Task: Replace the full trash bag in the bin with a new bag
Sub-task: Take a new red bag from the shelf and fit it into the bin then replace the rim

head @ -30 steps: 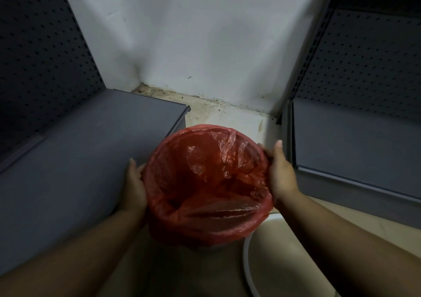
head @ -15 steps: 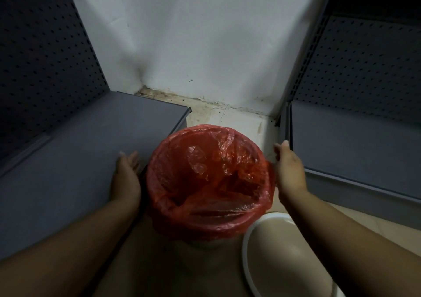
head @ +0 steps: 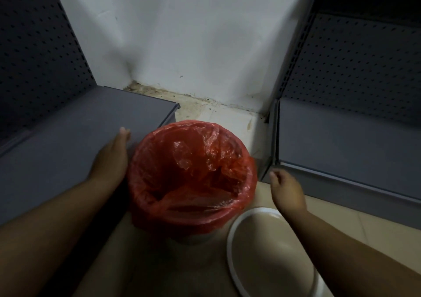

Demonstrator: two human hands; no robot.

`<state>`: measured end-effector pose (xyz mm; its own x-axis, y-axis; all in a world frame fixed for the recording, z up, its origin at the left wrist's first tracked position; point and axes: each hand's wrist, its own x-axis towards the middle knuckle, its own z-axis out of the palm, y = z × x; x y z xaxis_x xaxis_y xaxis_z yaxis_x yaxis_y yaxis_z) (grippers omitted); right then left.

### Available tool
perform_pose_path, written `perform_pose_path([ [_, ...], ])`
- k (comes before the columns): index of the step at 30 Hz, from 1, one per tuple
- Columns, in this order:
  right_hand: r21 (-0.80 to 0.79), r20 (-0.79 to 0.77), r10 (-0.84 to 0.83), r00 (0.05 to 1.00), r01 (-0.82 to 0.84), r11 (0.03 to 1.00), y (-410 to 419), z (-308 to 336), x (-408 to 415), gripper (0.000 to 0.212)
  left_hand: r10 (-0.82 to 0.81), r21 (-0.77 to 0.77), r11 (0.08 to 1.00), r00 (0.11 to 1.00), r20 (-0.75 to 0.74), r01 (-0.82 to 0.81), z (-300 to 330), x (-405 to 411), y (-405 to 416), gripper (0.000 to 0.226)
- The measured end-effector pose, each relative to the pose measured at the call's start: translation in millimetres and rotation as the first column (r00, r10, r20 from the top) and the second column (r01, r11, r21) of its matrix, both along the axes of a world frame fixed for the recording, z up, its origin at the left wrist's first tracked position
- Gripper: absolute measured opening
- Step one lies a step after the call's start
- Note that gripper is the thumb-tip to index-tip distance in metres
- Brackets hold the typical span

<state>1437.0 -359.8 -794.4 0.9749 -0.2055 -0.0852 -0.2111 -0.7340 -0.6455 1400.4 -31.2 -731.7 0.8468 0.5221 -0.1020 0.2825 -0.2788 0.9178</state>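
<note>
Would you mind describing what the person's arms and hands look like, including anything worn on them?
Both forearms are bare as far as the frame shows: no sleeves, gloves, watch or bracelets visible. The left hand and right hand are bare too, with no rings that I can make out, and short nails. The dim light and motion blur, chiefly on the right hand, hide finer detail.

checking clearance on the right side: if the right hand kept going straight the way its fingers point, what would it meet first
Probably the front edge of the grey shelf. The right hand points away, beside the red bag; depth is unclear.
</note>
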Motion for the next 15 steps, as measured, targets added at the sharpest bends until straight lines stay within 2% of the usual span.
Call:
perform_pose_path([
  [2, -0.226, -0.195, 0.152, 0.969, -0.195, 0.954, -16.7, -20.7, 2.1, 0.039, -0.041, 0.206, 0.978, 0.999, 0.001, 0.040, 12.7, 0.2, -8.0, 0.065],
  [4, -0.311, -0.374, 0.229, 0.899, -0.354, 0.882, -24.5, -42.3, 1.4, 0.047, -0.086, 0.358, 0.929, 0.995, -0.042, 0.095, 14.4, 1.1, -15.0, 0.053],
  [6, -0.355, -0.481, 0.277, 0.832, -0.474, 0.806, -24.8, -59.2, -0.9, 0.048, -0.137, 0.441, 0.884, 0.988, -0.077, 0.157, 14.6, -0.2, -20.3, 0.050],
  [9, -0.400, -0.551, 0.372, 0.747, -0.628, 0.667, -20.3, -75.1, -2.2, 0.050, -0.152, 0.498, 0.847, 0.983, -0.103, 0.183, 13.1, -1.7, -23.0, 0.048],
  [12, -0.445, -0.558, 0.473, 0.682, -0.727, 0.523, -14.3, -86.9, -0.4, 0.050, -0.149, 0.521, 0.837, 0.986, -0.075, 0.166, 8.4, -5.8, -21.7, 0.045],
  [15, -0.453, -0.537, 0.527, 0.659, -0.752, 0.478, -9.0, -101.4, 5.5, 0.044, -0.135, 0.511, 0.848, 0.990, -0.048, 0.141, 4.3, -12.2, -16.7, 0.046],
])
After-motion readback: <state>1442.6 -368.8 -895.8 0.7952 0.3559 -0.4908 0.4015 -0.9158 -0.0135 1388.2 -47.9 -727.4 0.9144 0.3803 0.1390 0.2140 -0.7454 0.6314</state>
